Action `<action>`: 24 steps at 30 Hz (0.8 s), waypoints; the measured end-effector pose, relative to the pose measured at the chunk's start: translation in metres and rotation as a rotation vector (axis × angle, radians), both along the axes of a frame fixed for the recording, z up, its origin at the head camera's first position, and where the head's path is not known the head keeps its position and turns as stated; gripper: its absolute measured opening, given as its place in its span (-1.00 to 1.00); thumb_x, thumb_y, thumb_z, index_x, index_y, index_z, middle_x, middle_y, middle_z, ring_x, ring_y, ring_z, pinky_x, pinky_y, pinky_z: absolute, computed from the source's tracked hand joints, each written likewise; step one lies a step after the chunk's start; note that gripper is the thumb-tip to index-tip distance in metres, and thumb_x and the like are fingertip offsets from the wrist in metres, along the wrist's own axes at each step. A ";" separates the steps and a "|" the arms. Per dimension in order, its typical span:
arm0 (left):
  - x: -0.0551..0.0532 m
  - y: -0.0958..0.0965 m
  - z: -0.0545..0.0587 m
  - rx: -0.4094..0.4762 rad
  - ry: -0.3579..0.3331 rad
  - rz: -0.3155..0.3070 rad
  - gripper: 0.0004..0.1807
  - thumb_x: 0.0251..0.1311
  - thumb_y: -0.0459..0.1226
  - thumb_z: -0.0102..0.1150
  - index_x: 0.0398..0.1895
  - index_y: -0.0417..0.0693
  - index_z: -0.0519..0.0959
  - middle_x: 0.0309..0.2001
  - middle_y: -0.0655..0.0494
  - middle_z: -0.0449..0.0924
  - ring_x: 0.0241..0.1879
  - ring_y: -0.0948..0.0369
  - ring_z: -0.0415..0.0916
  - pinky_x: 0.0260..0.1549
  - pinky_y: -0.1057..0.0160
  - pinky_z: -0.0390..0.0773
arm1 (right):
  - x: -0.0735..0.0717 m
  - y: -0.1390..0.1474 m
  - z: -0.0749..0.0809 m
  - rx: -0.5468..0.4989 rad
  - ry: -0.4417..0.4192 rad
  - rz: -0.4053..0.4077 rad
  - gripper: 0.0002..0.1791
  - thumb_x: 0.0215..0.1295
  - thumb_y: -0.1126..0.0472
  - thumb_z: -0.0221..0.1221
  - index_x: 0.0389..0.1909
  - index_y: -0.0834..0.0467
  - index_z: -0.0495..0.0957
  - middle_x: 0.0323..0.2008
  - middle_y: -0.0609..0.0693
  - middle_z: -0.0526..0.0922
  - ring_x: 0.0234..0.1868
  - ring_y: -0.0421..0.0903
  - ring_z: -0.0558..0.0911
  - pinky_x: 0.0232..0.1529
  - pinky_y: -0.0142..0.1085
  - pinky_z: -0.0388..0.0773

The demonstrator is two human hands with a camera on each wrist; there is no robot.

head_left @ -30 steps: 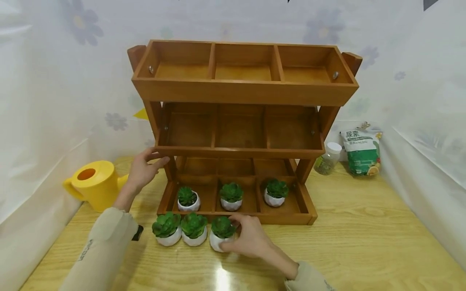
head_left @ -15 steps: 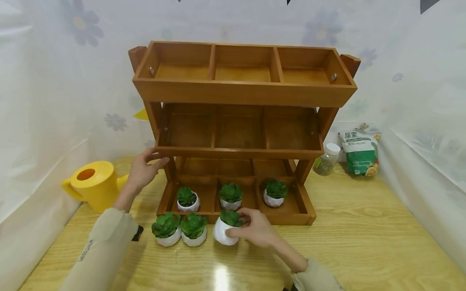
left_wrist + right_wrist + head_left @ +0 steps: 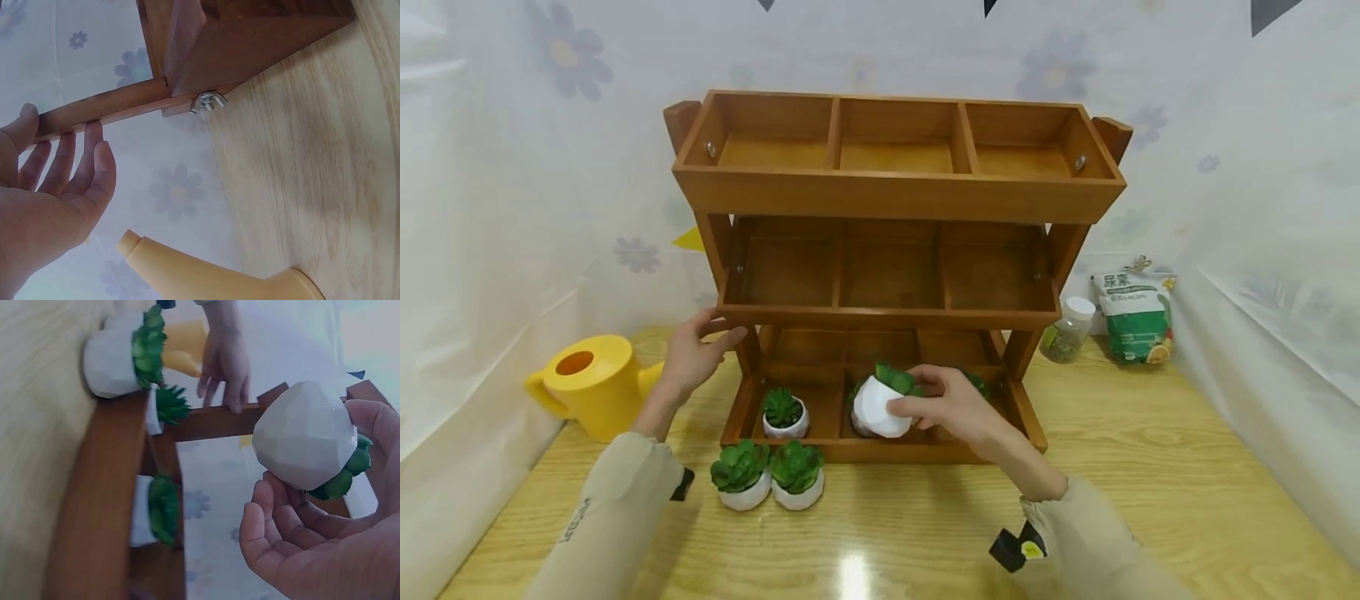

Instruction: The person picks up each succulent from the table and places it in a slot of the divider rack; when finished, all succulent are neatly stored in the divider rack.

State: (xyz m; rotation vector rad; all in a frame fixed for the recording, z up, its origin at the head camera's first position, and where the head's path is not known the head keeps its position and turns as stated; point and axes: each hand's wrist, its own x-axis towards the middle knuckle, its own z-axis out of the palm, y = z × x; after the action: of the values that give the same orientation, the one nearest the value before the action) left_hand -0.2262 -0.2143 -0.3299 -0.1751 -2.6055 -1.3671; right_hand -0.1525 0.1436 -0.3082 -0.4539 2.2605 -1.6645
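Held pot point(image 3: 877, 410): plain white; its succulent point(image 3: 895, 379): green. Near-left pots point(image 3: 747, 495): white, plants point(image 3: 741, 465) green. Rack point(image 3: 895, 197): orange-brown. Watering can point(image 3: 601, 393), left: solid yellow. Tabletop point(image 3: 1157, 492): pale yellow, wood-grain streaks. Backdrop point(image 3: 925, 58): white, muted lilac flower print. Bag point(image 3: 1137, 321), far right: white and green, dark lettering. Jar lid point(image 3: 1079, 307): white. Left sleeve point(image 3: 606, 517): beige, dark lettering.

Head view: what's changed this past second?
The right hand, still gripping the faceted white pot with green succulent, has lifted it off the wood-grain table, up and forward; tilted, it now overlaps the brown wooden rack's bottom tier. The left hand stays at the rack's left post; the yellow watering can and two white-potted succulents stayed put.
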 end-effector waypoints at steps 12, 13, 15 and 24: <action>-0.001 -0.001 -0.001 0.000 0.007 -0.003 -0.41 0.36 -0.02 0.06 0.33 -0.15 0.34 0.22 -0.28 0.40 0.07 -0.16 0.49 -0.28 0.25 0.60 | -0.018 0.016 0.069 0.134 0.143 -0.038 -0.45 0.17 0.08 0.28 0.12 0.29 0.45 -0.17 0.14 0.63 -0.22 0.01 0.60 -0.22 -0.16 0.59; -0.001 -0.001 -0.001 0.001 0.007 -0.004 -0.40 0.36 -0.01 0.06 0.33 -0.16 0.34 0.22 -0.29 0.39 0.07 -0.17 0.49 -0.28 0.25 0.60 | -0.019 0.018 0.076 0.145 0.159 -0.042 -0.47 0.17 0.09 0.28 0.10 0.28 0.46 -0.18 0.14 0.63 -0.22 0.02 0.60 -0.23 -0.16 0.59; 0.000 -0.001 0.000 0.002 0.006 -0.007 -0.40 0.36 -0.01 0.05 0.34 -0.17 0.33 0.23 -0.29 0.39 0.08 -0.17 0.48 -0.28 0.26 0.60 | -0.023 0.022 0.088 0.171 0.180 -0.060 -0.48 0.18 0.08 0.28 0.10 0.26 0.46 -0.19 0.12 0.63 -0.23 0.03 0.59 -0.23 -0.18 0.59; 0.001 -0.001 0.001 0.000 0.008 -0.005 -0.40 0.36 -0.02 0.05 0.34 -0.17 0.33 0.23 -0.30 0.38 0.09 -0.18 0.47 -0.22 0.13 0.61 | -0.039 0.040 0.123 0.287 0.244 -0.144 -0.35 0.22 -0.02 0.24 0.22 0.26 0.38 -0.15 0.12 0.61 -0.20 0.06 0.60 -0.15 -0.22 0.58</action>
State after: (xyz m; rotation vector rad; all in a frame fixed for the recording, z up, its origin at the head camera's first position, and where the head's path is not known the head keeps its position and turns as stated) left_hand -0.2253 -0.2149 -0.3294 -0.1869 -2.6007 -1.3650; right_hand -0.1915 0.1831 -0.1849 -0.4532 2.7170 -1.3758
